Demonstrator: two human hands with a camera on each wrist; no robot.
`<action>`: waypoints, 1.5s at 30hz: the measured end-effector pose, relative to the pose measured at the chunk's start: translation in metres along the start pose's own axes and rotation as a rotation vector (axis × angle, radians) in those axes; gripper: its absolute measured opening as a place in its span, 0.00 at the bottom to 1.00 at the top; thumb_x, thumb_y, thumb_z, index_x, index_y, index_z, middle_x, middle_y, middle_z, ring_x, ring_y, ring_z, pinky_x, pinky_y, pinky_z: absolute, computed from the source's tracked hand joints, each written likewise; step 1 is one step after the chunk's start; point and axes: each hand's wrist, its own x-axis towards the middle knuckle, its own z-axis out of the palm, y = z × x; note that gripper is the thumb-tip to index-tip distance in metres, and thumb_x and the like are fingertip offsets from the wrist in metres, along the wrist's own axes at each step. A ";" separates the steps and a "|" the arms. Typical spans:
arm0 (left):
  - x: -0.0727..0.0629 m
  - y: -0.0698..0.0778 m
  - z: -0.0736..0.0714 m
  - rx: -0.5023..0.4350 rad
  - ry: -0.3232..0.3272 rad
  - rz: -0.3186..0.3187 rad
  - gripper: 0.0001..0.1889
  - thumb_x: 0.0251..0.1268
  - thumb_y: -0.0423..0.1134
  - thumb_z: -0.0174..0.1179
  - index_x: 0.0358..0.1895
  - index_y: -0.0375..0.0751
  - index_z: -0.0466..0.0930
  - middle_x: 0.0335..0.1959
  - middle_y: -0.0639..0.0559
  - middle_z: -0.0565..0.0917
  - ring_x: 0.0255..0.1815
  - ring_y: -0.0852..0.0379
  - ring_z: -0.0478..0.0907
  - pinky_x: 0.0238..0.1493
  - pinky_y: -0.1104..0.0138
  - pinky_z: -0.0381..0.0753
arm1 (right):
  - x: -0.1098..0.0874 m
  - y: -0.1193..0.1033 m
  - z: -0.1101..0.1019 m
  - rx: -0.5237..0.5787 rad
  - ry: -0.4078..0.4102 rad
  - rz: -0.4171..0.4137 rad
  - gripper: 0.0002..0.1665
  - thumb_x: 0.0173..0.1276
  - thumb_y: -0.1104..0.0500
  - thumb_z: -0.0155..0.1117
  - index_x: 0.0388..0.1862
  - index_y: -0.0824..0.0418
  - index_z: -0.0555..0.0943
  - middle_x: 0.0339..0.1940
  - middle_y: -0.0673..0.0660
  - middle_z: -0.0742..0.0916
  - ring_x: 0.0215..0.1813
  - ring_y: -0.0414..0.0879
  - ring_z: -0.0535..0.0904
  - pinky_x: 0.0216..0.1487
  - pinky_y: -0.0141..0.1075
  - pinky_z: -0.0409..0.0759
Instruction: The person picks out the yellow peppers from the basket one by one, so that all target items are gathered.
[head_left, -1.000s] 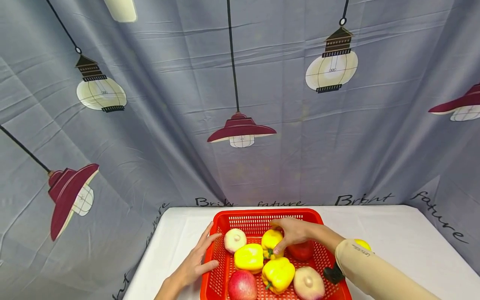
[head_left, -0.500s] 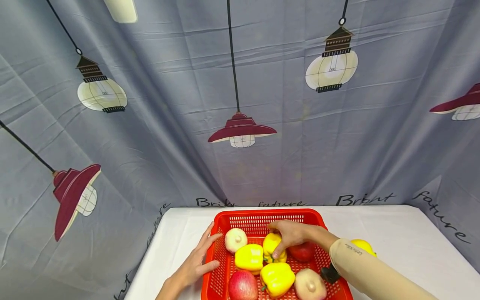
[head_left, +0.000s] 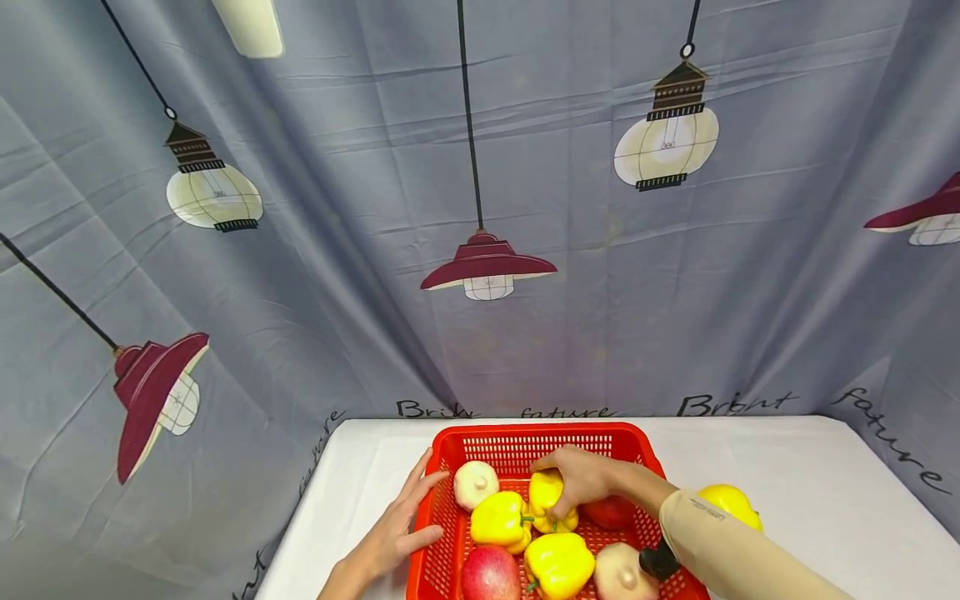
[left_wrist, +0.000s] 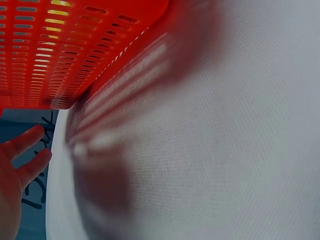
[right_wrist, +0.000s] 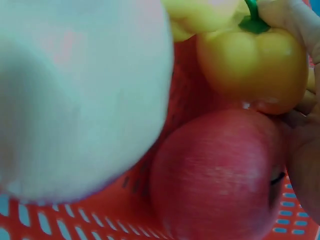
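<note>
In the head view my right hand reaches into a red plastic basket and grips a yellow bell pepper. The right wrist view shows this bell pepper with its green stem, against a red apple. My left hand lies along the basket's left rim with its fingers spread, holding nothing. Two more yellow bell peppers sit in the basket near the held one. A pale round vegetable is at the back left, and another is at the front right.
A larger red fruit lies at the basket's front left. Outside, a yellow pepper-like item rests on the white table, partly behind the right sleeve. A grey curtain hangs behind.
My right forearm has shifted slightly left, uncovering more of the yellow item on the table. The right hand keeps its grip on the bell pepper. The left hand stays at the rim.
</note>
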 end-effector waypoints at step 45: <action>0.001 -0.002 0.003 -0.013 0.008 0.033 0.35 0.64 0.41 0.61 0.75 0.44 0.64 0.83 0.42 0.42 0.76 0.38 0.55 0.61 0.48 0.74 | -0.079 -0.035 -0.021 0.557 0.491 -0.276 0.41 0.58 0.67 0.75 0.71 0.68 0.71 0.60 0.65 0.81 0.52 0.51 0.80 0.52 0.38 0.82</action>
